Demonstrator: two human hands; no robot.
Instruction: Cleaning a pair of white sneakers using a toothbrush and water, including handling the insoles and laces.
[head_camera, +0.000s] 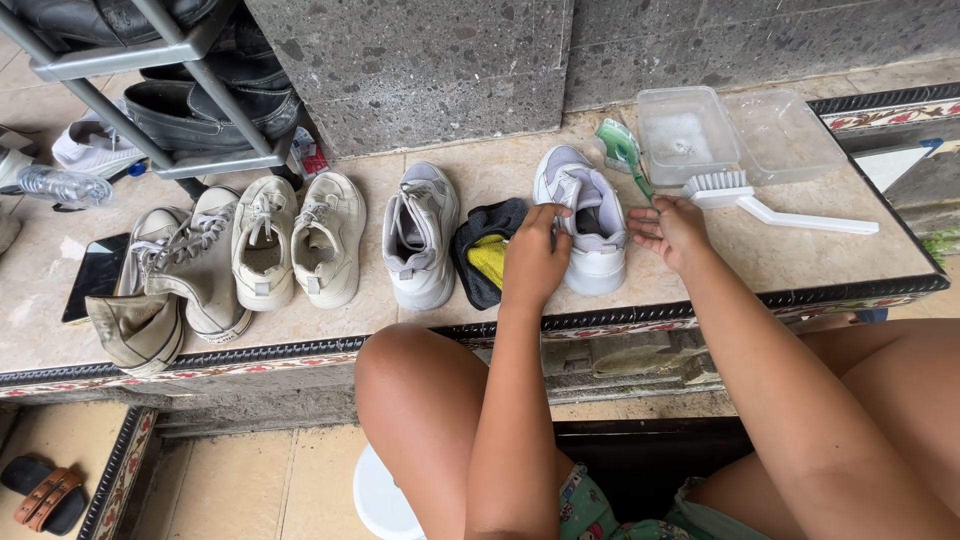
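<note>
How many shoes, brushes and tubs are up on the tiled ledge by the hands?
Shoes: 6
Brushes: 2
Clear tubs: 2
Cloth: 1
Total: 11
The left hand touches the nearest shoe; the right hand is open beside it.

Cream sneakers (295, 240), scrub brush (760, 200), clear tub (688, 133).
</note>
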